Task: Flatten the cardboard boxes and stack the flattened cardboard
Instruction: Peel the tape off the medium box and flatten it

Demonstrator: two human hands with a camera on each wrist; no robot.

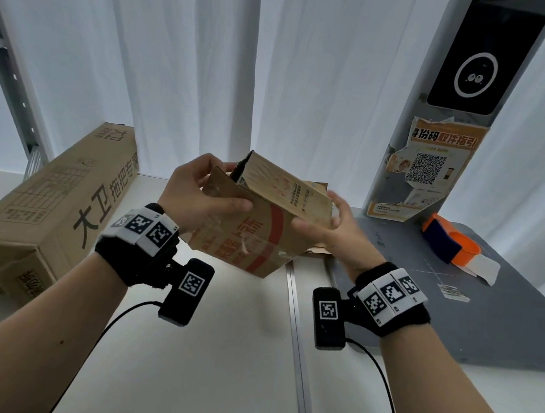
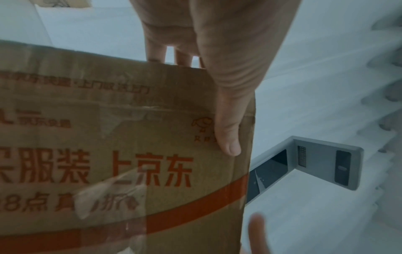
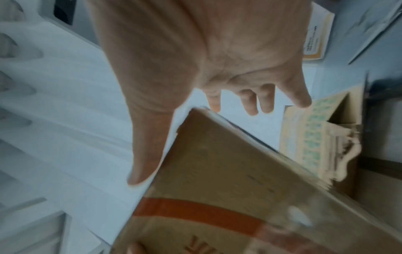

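Both hands hold a small brown cardboard box (image 1: pixel 247 237) with red print, tilted above the white table (image 1: pixel 213 352). My left hand (image 1: pixel 229 187) grips its upper left corner. The thumb (image 2: pixel 228 134) presses the printed front face (image 2: pixel 130 137) and the fingers hook over the top edge behind. My right hand (image 1: pixel 321 217) is at the box's right side with straight, spread fingers (image 3: pixel 252 103), and its thumb (image 3: pixel 143 163) lies along the box edge (image 3: pixel 217 171). One top flap (image 1: pixel 286 191) is folded over. Flattened cardboard (image 3: pixel 315 137) lies behind the box.
A long brown carton (image 1: pixel 47 201) lies on the table at the left. A grey mat (image 1: pixel 456 312) at the right carries an orange tape dispenser (image 1: pixel 450 245). A grey pillar (image 1: pixel 428 169) with a poster stands behind it. White curtains close off the back.
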